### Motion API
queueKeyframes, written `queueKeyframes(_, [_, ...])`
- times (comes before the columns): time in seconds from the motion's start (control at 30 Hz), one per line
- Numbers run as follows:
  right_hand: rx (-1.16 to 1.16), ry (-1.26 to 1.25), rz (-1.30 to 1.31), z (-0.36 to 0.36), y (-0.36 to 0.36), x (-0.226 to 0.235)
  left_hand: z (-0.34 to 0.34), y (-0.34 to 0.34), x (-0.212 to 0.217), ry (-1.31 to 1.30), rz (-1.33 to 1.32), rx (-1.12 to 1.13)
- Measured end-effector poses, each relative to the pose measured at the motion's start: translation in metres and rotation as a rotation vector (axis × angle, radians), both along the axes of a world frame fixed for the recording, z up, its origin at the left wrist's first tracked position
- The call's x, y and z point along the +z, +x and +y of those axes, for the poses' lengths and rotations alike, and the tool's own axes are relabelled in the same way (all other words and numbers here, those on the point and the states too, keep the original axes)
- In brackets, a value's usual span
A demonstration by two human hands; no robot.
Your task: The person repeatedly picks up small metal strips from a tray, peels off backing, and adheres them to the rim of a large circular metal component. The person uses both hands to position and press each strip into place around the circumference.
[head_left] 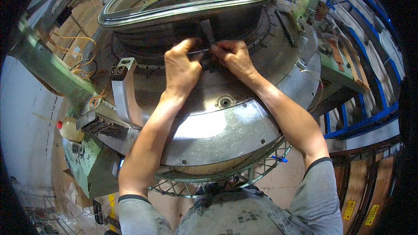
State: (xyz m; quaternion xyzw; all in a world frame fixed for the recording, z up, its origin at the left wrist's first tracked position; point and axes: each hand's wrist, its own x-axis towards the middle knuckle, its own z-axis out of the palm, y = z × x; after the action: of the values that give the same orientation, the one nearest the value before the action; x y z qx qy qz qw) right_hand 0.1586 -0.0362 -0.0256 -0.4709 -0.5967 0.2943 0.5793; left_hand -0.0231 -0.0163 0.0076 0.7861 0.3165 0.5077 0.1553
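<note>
A large round metal machine, a circular knitting machine by its look, fills the middle of the view. My left hand (182, 67) reaches over its broad metal bed (244, 124), fingers curled into a closed grip. Close beside it, my right hand (235, 58) has thumb and fingertips pinched together. Both meet at the foot of the dark cylinder wall (150, 41), below a narrow greyish strip (206, 30). A thin pale line shows between the fingertips, too small and blurred to name. Above them, a shiny oval-looking rim (183, 16) surrounds the cylinder's opening.
A curved metal bracket (125, 89) rises left of my left forearm. Green machine legs (65, 72) stand at the left, near a bottle with a red cap (69, 129). Blue racks (348, 126) with white rolls stand at the right. A green lattice ring (257, 175) runs below the bed.
</note>
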Motion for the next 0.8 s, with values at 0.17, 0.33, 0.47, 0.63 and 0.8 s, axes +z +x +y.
queueKeyframes(0.17, [-0.152, 0.002, -0.091, 0.009, 0.003, -0.008, -0.007, 0.004, -0.004, 0.259, 0.371, 0.087])
queueKeyframes(0.33, [-0.185, 0.036, -0.121, 0.009, 0.001, -0.006, -0.008, 0.005, -0.009, 0.263, 0.375, 0.090])
queueKeyframes(0.47, [-0.187, 0.073, -0.102, 0.006, -0.001, -0.004, -0.006, 0.006, -0.010, 0.254, 0.340, 0.088])
queueKeyframes(0.63, [-0.171, 0.079, -0.102, 0.006, -0.001, -0.003, -0.006, 0.007, -0.011, 0.289, 0.333, 0.098])
queueKeyframes(0.8, [-0.166, 0.073, -0.107, 0.007, 0.000, -0.004, -0.006, 0.008, -0.011, 0.290, 0.345, 0.109])
